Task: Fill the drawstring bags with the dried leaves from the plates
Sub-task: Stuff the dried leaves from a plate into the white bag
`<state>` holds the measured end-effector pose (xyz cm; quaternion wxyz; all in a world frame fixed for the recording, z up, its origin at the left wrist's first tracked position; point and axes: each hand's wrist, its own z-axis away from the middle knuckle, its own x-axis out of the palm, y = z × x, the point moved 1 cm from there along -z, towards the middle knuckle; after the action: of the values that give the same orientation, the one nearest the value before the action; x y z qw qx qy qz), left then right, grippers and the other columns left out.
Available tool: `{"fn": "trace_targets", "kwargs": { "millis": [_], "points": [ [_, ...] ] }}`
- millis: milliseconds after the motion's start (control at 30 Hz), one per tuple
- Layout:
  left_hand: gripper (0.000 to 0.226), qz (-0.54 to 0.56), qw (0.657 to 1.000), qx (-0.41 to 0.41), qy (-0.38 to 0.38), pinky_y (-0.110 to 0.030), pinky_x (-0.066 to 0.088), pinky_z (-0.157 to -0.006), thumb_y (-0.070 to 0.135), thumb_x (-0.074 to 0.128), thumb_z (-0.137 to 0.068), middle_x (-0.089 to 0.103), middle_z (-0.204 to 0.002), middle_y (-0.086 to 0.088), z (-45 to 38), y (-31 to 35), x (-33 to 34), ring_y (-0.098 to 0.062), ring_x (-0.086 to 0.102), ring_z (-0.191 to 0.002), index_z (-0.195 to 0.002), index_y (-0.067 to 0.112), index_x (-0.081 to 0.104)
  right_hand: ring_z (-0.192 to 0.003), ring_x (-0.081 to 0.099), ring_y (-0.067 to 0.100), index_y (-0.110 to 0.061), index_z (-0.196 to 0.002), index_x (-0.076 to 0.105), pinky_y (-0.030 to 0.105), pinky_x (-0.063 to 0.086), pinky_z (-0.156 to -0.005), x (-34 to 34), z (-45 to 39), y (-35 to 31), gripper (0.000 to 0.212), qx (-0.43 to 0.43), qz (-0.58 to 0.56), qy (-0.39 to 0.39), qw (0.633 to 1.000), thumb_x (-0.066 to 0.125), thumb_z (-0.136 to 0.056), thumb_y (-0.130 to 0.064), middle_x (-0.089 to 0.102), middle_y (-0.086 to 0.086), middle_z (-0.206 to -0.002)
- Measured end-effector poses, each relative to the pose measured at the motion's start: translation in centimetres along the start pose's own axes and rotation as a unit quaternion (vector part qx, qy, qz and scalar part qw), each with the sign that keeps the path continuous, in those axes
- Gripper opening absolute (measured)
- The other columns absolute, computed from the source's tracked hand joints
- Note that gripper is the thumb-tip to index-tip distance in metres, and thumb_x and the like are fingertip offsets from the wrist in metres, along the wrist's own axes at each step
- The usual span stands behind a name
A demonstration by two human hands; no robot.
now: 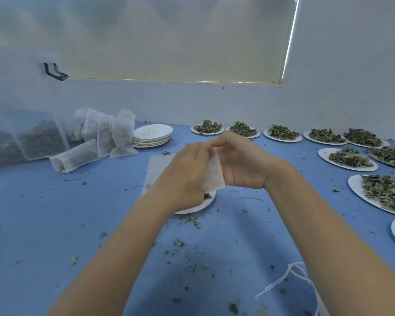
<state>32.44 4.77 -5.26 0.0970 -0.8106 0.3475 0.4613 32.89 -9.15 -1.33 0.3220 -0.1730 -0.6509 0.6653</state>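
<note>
Head: both hands (214, 165) gripping bag (213, 172)

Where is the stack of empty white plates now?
The stack of empty white plates stands far left of centre on the blue table, beside the filled white mesh bags.

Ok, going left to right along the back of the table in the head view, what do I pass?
Clear bin of leaves → filled bags → stack of empty plates → row of plates of leaves, the first, the last by the right edge.
</note>
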Motion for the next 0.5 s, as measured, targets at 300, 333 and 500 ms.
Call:
{"fn": "trace_targets", "kwargs": {
  "millis": [300,333,500],
  "points": [
    [0.058,-0.048,0.988,-0.137,0.060,-0.032,0.041,-0.080,0.010,0.064,-0.074,0.053,-0.122,-0.002,3.9,-5.4,-3.2,-0.023,0.049,-0.110,-0.128,0.018,0.046,-0.091,0.069,0.021,-0.010,-0.104,0.068,0.027,0.057,-0.077,0.7,-4.4,-0.3,0.043,-0.045,0.235,0.128,0.962,0.050,-0.092,-0.047,0.073,0.009,-0.099],
    [0.057,-0.051,0.985,-0.157,0.057,-0.029,0.037,-0.076,0.012,0.066,-0.074,0.054,-0.121,0.000,4.4,-6.1,-3.3,-0.023,0.050,-0.107,-0.127,0.022,0.048,-0.088,0.070,0.018,-0.011,-0.099,0.071,0.029,0.057,-0.079,0.3,-4.6,0.0,0.036,-0.051,0.280,0.165,0.944,0.053,-0.092,-0.042,0.074,0.005,-0.093],
    [0.056,-0.017,0.977,-0.211,0.008,-0.028,0.035,-0.079,0.011,0.065,-0.071,0.057,-0.114,0.000,5.4,-9.2,-3.0,-0.022,0.049,-0.100,-0.121,0.034,0.052,-0.083,0.060,0.006,-0.031,-0.098,0.070,0.022,0.044,-0.069,-2.2,-5.8,2.5,0.024,0.012,0.533,0.283,0.797,0.064,-0.082,-0.048,0.067,-0.010,-0.095]
  ]
}}
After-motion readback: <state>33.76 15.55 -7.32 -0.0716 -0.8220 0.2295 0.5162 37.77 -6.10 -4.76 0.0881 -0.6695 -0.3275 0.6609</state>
